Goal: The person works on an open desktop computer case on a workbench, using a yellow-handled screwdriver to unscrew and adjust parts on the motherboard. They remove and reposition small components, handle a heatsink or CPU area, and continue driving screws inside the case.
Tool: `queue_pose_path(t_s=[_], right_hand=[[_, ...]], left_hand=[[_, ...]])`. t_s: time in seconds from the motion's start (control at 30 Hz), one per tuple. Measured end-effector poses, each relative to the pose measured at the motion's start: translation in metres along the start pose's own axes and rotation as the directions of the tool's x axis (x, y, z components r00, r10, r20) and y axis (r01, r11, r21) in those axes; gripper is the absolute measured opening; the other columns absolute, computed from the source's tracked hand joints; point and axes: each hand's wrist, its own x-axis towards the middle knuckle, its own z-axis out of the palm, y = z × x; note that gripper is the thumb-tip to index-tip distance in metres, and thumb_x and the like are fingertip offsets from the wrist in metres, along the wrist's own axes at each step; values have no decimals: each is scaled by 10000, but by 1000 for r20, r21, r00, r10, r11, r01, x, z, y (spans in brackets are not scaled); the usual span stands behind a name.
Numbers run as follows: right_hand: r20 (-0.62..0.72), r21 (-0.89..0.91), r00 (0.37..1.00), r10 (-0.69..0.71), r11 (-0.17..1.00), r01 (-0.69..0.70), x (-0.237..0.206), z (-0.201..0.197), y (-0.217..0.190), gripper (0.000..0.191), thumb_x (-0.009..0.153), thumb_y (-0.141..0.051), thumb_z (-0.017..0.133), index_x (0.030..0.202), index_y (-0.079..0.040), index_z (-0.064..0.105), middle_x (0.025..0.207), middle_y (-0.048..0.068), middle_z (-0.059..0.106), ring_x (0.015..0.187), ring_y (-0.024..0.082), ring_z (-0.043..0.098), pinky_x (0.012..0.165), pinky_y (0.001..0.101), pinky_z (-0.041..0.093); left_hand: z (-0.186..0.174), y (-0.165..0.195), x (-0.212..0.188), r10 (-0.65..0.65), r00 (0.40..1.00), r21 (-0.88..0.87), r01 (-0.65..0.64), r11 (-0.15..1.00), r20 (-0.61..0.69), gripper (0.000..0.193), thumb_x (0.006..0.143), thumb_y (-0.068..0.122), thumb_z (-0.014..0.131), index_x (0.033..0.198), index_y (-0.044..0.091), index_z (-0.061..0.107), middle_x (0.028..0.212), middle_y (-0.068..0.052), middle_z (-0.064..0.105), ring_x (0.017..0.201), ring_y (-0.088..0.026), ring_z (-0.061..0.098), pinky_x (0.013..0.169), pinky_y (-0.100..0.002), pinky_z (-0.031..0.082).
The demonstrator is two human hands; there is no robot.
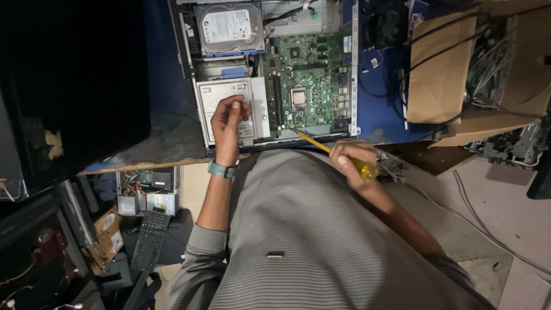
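An open desktop computer case (351, 69) lies on a blue table with its green motherboard (307, 80) exposed. My left hand (228, 120) rests with pinched fingers on a silver drive cage (261, 109) near the case's front edge; whether it holds something small I cannot tell. My right hand (353, 163) grips the yellow handle of a screwdriver (321, 144), whose shaft points toward the motherboard's lower edge. A hard drive (229, 27) sits in a blue bracket at the top of the case.
A torn cardboard box (442, 74) with black cables (436, 40) and grey wires lies to the right. Below the table on the left are a keyboard (150, 238), an open power supply (146, 192) and other computer parts. The blue table's edge (379, 123) runs beside the case.
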Motion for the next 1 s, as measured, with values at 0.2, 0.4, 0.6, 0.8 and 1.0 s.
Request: queue_pose_path(t_s=[0.2, 0.4, 0.6, 0.8, 1.0], right_hand=[[38, 98, 999, -29, 995, 25, 2, 10, 23, 305, 964, -339, 564, 904, -43, 513, 785, 93, 571, 677, 142, 533, 599, 293, 472], [208, 72, 968, -142, 989, 129, 27, 9, 4, 456, 1070, -430, 462, 1279, -28, 517, 1230, 132, 569, 1156, 204, 593, 1019, 415, 528], [223, -431, 974, -46, 891, 140, 53, -12, -68, 414, 924, -151, 736, 1292, 5, 629, 1232, 179, 606, 1135, 293, 637, 965, 396, 553], [327, -404, 942, -74, 890, 210, 67, -24, -91, 383, 944, -8, 697, 1319, -77, 659, 1258, 162, 674, 1133, 296, 708, 945, 361, 612], [322, -618, 931, -171, 707, 343, 76, -13, -91, 340, 876, -175, 860, 1143, -26, 710, 1035, 114, 651, 973, 311, 688, 856, 395, 569]], left_hand=[[16, 28, -7, 61, 924, 337, -198, 920, 377, 230, 1016, 156, 660, 1214, 50, 710, 1175, -80, 680, 1095, -208, 656, 989, -338, 518], [65, 46, -16, 25, 639, 428, -543, 723, 769, 364, 872, 222, 781, 1199, 74, 726, 1259, -118, 679, 1171, -306, 639, 992, -427, 504], [84, 42, 1, -9, 535, 392, -609, 690, 845, 205, 913, 200, 740, 1073, 81, 783, 1132, -89, 742, 1026, -287, 711, 910, -404, 560], [80, 48, 9, -53, 504, 387, -588, 711, 862, 192, 914, 155, 708, 1073, 73, 779, 1080, -101, 754, 939, -306, 727, 831, -404, 569], [79, 51, 6, -66, 499, 402, -605, 687, 864, 235, 878, 109, 700, 1096, 43, 756, 1097, -125, 739, 963, -338, 713, 850, -423, 559]])
